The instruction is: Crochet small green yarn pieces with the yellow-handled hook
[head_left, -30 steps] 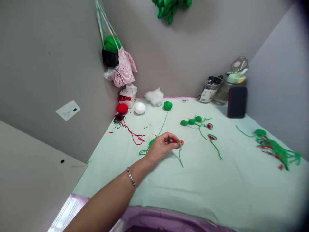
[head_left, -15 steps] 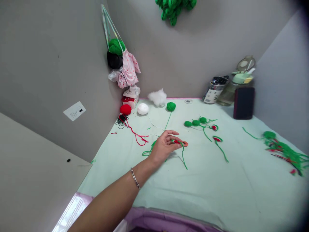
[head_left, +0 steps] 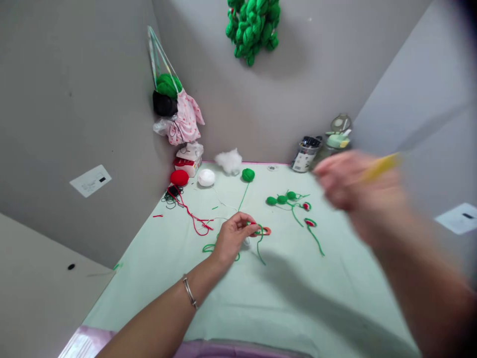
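Observation:
My left hand (head_left: 233, 238) pinches a small red and green crocheted piece (head_left: 252, 226) between thumb and fingertips. A green yarn tail (head_left: 260, 248) hangs from it onto the table cover. Just beyond the fingertips lies an orange object with a hole (head_left: 265, 231), partly covered. My right hand (head_left: 357, 184) is raised over the right side, smeared by motion, its fingers closed round what looks like a yellow crochet hook (head_left: 382, 166). Green crocheted pods (head_left: 282, 200) and a loose red and green piece (head_left: 310, 223) rest between the hands.
Along the back sit red yarn (head_left: 179, 178), white yarn (head_left: 206, 177), green yarn (head_left: 248, 174), white stuffing (head_left: 228, 161), a pen cup (head_left: 305, 156) and a bottle (head_left: 337, 141). Black yarn (head_left: 172, 194) lies at the left edge. A green bundle (head_left: 253, 30) hangs on the wall.
My right hand has come into view from the right, with the yellow tool in it. My left hand keeps its pinch on the crocheted piece. The view has shifted to the right and up.

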Available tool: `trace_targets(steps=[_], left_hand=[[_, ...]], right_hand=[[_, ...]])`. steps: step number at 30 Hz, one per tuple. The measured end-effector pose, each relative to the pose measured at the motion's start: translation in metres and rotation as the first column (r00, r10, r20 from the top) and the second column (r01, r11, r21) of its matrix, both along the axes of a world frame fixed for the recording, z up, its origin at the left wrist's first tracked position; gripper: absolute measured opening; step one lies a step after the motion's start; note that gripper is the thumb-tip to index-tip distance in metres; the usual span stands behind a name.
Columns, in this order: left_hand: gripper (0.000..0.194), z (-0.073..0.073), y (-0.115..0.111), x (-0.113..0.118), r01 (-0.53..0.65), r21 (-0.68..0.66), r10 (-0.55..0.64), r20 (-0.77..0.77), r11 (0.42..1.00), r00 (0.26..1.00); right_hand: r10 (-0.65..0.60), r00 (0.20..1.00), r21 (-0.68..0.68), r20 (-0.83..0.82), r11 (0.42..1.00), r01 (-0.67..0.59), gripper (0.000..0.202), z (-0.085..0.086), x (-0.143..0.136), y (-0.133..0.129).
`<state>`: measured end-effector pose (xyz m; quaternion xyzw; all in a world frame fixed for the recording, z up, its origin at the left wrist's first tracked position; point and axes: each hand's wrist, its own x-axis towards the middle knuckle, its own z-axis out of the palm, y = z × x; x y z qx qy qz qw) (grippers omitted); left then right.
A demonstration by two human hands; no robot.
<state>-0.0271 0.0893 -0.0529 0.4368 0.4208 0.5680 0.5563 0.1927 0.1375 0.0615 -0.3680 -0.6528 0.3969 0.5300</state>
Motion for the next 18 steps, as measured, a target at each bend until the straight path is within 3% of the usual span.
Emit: trace_targets(steps=[3, 7, 12, 18], left_hand=[[0.016, -0.003, 0.001, 0.000, -0.011, 0.009, 0.011, -0.005, 1.000, 1.000], [0.017, -0.001, -0.001, 0.001, -0.013, -0.011, 0.013, 0.043, 1.000, 0.999], [0.038, 0.008, -0.006, 0.004, -0.023, -0.053, 0.030, 0.141, 0.998, 0.990], [0.047, 0.015, -0.007, 0.003, -0.002, -0.084, 0.019, 0.202, 0.996, 0.979]], right_hand=[[0.171, 0.970, -0.126, 0.175, 0.981, -0.150, 0.024, -0.032, -0.028, -0.008], [0.314, 0.930, -0.292, 0.193, 0.923, -0.251, 0.022, -0.069, -0.050, -0.013], [0.312, 0.938, -0.330, 0.149, 0.910, -0.251, 0.026, -0.068, -0.044, -0.014], [0.308, 0.944, -0.364, 0.116, 0.898, -0.249, 0.036, -0.067, -0.040, -0.013]])
